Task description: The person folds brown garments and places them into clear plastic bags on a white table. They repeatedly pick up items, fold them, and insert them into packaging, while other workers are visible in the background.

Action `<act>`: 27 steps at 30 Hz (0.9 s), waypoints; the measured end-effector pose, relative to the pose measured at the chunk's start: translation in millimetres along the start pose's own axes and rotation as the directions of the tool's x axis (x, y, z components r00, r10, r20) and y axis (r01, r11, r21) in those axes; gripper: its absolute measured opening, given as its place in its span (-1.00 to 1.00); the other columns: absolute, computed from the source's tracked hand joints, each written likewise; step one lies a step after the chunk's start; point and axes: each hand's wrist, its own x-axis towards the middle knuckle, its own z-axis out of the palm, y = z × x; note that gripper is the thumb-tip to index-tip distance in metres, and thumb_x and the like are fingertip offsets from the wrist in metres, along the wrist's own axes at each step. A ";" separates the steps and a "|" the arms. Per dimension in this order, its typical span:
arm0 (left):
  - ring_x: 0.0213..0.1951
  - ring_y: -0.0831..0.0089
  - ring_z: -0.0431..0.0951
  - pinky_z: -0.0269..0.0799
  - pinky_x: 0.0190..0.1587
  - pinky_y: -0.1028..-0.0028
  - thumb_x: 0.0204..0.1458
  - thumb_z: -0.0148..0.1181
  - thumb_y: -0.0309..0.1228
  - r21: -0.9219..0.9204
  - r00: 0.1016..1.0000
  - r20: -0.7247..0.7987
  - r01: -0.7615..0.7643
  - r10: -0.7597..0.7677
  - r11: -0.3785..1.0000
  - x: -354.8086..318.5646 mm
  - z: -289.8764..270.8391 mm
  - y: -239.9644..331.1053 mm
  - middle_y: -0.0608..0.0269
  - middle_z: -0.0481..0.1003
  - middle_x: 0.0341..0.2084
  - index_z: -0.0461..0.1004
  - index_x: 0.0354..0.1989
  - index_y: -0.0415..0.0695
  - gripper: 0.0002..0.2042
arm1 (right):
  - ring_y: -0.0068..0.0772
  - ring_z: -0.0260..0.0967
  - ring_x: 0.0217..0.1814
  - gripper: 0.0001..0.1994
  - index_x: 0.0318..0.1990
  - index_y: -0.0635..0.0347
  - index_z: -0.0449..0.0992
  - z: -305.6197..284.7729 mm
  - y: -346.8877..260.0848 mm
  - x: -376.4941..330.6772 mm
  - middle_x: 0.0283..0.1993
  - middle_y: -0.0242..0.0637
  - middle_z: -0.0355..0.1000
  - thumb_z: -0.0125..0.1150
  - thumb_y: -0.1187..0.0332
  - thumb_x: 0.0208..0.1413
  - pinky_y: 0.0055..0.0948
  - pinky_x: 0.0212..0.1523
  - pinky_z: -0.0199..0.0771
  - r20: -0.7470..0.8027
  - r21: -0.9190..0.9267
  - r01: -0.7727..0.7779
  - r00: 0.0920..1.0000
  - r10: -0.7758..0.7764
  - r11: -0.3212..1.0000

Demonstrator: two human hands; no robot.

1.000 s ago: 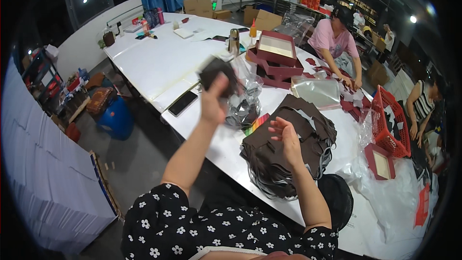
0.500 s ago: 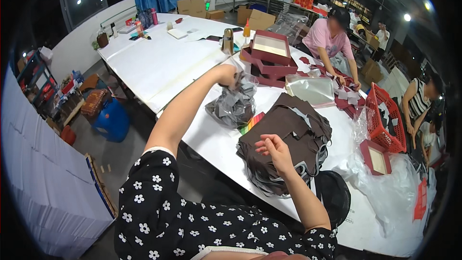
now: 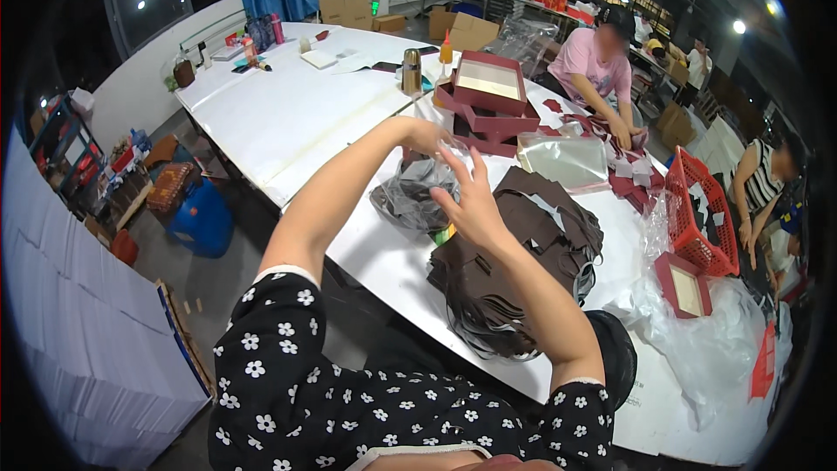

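A clear plastic bag [image 3: 410,196] holding small grey and dark pieces rests on the white table, left of a big heap of dark brown sheets [image 3: 523,253]. My left hand [image 3: 425,135] is closed on the bag's upper edge; its fingertips are partly hidden. Reaching in from the right, my right hand [image 3: 471,196] has its fingers apart beside the bag's mouth, and I see nothing held in it. A strip of coloured bands [image 3: 443,234] shows between the bag and the heap.
Dark red boxes [image 3: 493,92] are stacked beyond the bag, near a metal flask [image 3: 411,71] and an orange-tipped bottle [image 3: 445,48]. A clear plastic sheet [image 3: 562,163] lies behind the heap. To the right stand a red basket [image 3: 702,214] and a small box [image 3: 683,285]. A co-worker [image 3: 593,70] handles dark red pieces.
My right hand has moved up and left from over the brown heap to the bag's mouth, fingers spreading. My left hand has shifted slightly right, still at the bag's top.
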 end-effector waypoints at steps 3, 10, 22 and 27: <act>0.11 0.06 0.44 0.38 0.10 0.25 0.01 0.29 -0.30 0.342 0.948 -0.221 -0.143 0.227 0.929 -7.1 -5.9 -47.9 -0.08 0.39 0.10 0.30 0.25 -0.09 -0.42 | 0.26 0.16 0.30 -0.34 0.29 -0.22 0.25 4.7 -14.8 32.9 0.37 0.15 0.04 0.38 0.19 0.00 -0.11 0.08 0.43 0.132 -0.247 0.113 0.988 -0.082 0.962; -0.22 0.03 0.52 0.48 -0.25 0.13 -0.18 0.45 -0.14 0.186 0.501 -0.865 0.277 0.023 0.943 -58.9 47.6 -75.0 -0.21 0.29 0.07 0.07 0.37 0.18 -0.11 | 0.16 0.46 -0.04 -0.48 0.12 -0.05 0.42 0.9 6.3 46.6 0.16 0.14 0.30 0.33 0.05 -0.01 -0.06 -0.05 0.49 0.388 -0.462 0.014 0.902 0.188 0.887; -0.45 0.34 0.49 0.40 -0.32 0.34 0.01 0.06 -0.56 -0.436 0.414 -0.869 -0.384 -0.270 0.814 -31.3 -37.0 -89.4 0.12 0.49 -0.49 0.37 0.08 -0.01 -0.60 | -0.42 0.49 -0.51 -0.89 -0.34 0.30 0.49 -32.3 115.6 156.6 -0.50 -0.23 0.47 0.17 0.44 0.02 -0.38 -0.48 0.51 -0.068 0.318 -0.384 0.902 0.425 0.867; -0.57 0.35 0.49 0.41 -0.39 0.34 0.09 0.14 -0.30 -0.017 0.199 -0.980 -0.082 0.000 0.996 -51.1 -81.4 -121.2 0.13 0.52 -0.62 0.48 -0.04 -0.20 -0.69 | -0.42 0.40 -0.58 -0.84 -0.18 0.35 0.45 -31.9 45.2 185.8 -0.55 -0.27 0.40 0.08 0.52 0.07 -0.49 -0.58 0.40 -0.063 0.878 -0.142 0.912 0.405 0.457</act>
